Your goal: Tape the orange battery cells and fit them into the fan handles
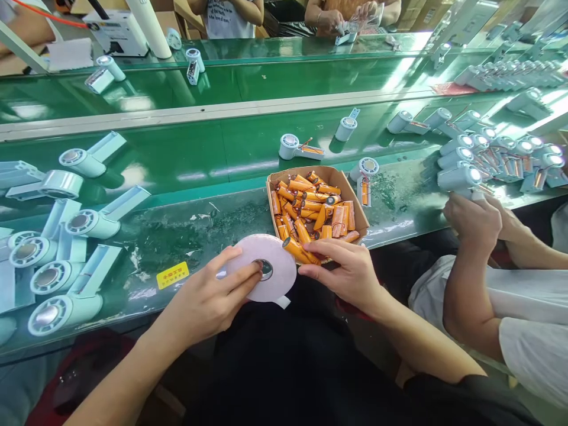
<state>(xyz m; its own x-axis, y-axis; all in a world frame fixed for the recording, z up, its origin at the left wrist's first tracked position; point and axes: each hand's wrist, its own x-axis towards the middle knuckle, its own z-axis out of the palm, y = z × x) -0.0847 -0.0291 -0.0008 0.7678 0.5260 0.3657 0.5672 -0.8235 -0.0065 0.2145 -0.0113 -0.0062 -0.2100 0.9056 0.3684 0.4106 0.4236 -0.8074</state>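
At the bench (235,216), left hand (215,296) grips tape roll (280,269), right hand (352,272) pinches cylinder (294,249).

On the green table (213,234) there is a yellow label (173,276). To the left of it lie several pale blue casings (106,226). At the back, a white box (119,36) stands just beside a white pole (151,26).
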